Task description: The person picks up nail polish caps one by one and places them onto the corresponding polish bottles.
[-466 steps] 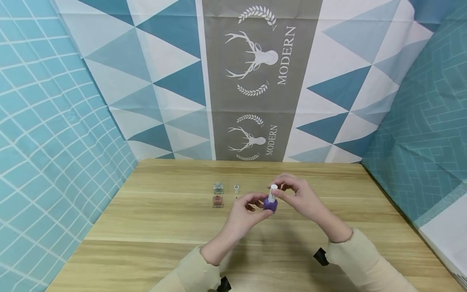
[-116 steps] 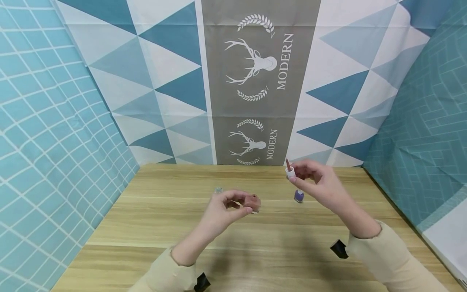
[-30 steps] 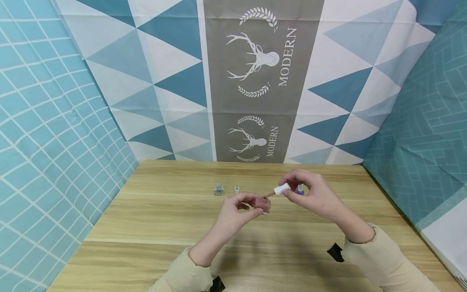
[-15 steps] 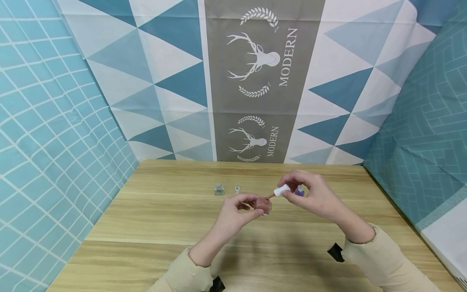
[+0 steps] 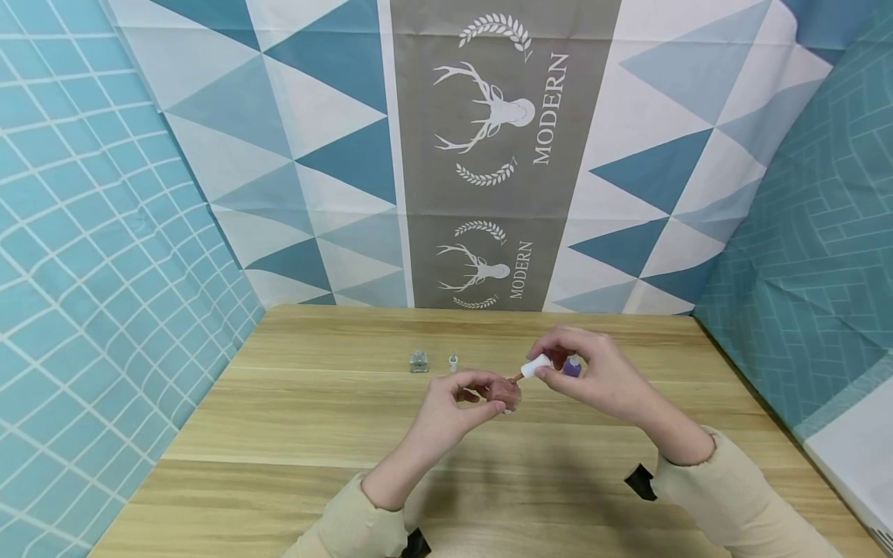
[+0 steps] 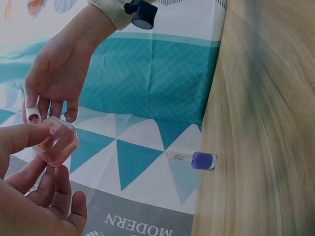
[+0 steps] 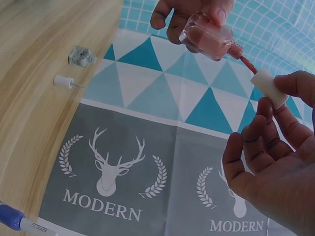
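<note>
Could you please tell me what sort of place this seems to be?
Probably a makeshift filming booth: a wood-grain table is walled in by a creased grid-patterned sheet and a deer-print backdrop reading MODERN, and a black wrist camera shows at the right sleeve.

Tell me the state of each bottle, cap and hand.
pink bottle, uncapped, held up
held cap, off, brush at pink bottle's mouth
clear bottle, uncapped, upright
loose cap, upside down
purple bottle, capped, upright
left hand, pinching pink bottle
right hand, pinching held cap
</note>
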The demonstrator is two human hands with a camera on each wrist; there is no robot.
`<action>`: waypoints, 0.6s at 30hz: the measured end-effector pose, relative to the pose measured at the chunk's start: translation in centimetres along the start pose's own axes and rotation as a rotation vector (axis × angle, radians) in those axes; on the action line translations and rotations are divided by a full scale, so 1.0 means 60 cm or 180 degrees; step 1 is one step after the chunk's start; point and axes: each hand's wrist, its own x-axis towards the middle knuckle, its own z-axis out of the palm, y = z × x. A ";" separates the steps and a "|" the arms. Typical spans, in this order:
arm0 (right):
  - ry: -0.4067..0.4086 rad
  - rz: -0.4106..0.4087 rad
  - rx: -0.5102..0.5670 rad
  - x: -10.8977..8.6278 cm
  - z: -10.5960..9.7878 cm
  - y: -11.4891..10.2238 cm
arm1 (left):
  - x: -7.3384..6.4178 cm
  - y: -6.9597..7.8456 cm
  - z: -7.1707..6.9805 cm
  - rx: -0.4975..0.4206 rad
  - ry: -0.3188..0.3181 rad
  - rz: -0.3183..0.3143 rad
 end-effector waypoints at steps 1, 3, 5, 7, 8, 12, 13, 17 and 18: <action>-0.0005 -0.0006 -0.0010 0.000 0.001 -0.001 | 0.002 -0.008 0.001 -0.0004 -0.0001 0.0008; -0.0017 -0.0015 -0.0017 0.001 0.002 -0.002 | 0.002 -0.009 0.001 0.0004 -0.0007 0.0020; -0.0035 -0.0021 -0.0019 0.001 0.002 -0.003 | 0.001 -0.007 0.001 0.0008 -0.0005 0.0004; -0.0051 -0.0022 -0.0012 0.001 0.004 -0.003 | 0.000 -0.003 0.002 -0.0004 -0.0002 -0.0033; -0.0053 -0.0029 -0.0008 0.001 0.004 -0.003 | 0.000 0.001 0.001 -0.0012 -0.0008 -0.0059; -0.0051 -0.0063 -0.0008 0.001 0.006 -0.003 | -0.006 0.029 -0.002 -0.0072 -0.0049 -0.0116; -0.0050 -0.0072 -0.0006 0.001 0.007 -0.004 | -0.008 0.036 -0.003 -0.0085 -0.0063 -0.0124; -0.0048 -0.0090 0.0000 0.001 0.010 -0.003 | -0.012 0.052 -0.007 -0.0084 -0.0085 -0.0119; -0.0045 -0.0091 0.0002 0.001 0.011 -0.003 | -0.013 0.053 -0.007 -0.0083 -0.0081 -0.0111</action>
